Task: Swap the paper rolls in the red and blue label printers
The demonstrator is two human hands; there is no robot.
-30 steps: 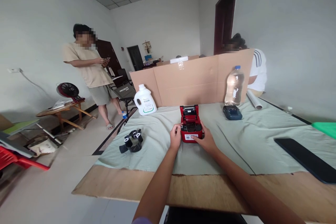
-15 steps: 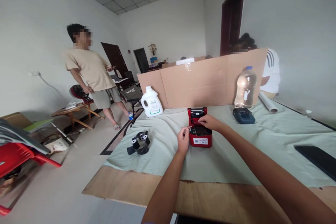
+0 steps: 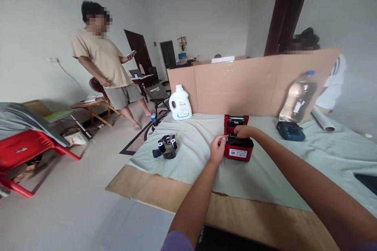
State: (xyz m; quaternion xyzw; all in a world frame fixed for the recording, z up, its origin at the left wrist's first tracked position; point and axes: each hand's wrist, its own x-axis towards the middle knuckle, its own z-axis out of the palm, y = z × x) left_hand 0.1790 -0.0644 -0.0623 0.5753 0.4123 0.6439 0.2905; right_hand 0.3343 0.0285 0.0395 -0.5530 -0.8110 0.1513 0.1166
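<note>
A red label printer (image 3: 239,153) stands on the cloth with its lid (image 3: 236,119) raised and its dark inside showing. My left hand (image 3: 218,148) has its curled fingers on the printer's left rim. Over the opening, below the lid, is my right hand (image 3: 244,131), its fingers bent together and pointing down inside; whatever they pinch is hidden. Off to the left lie several black ribbon rolls (image 3: 165,147) with white cores, loosely joined by dark film.
Behind the printer stands a cardboard screen (image 3: 235,86). A white jug (image 3: 180,104) is back left; a water bottle (image 3: 299,98), a dark blue device (image 3: 291,131) and a white roll (image 3: 324,119) are back right. One person (image 3: 101,62) stands left; another (image 3: 332,74) sits behind the screen.
The view has swung left and a little down, so things sit further right. My right hand has lowered into the printer's opening. The standing person's phone hand has risen.
</note>
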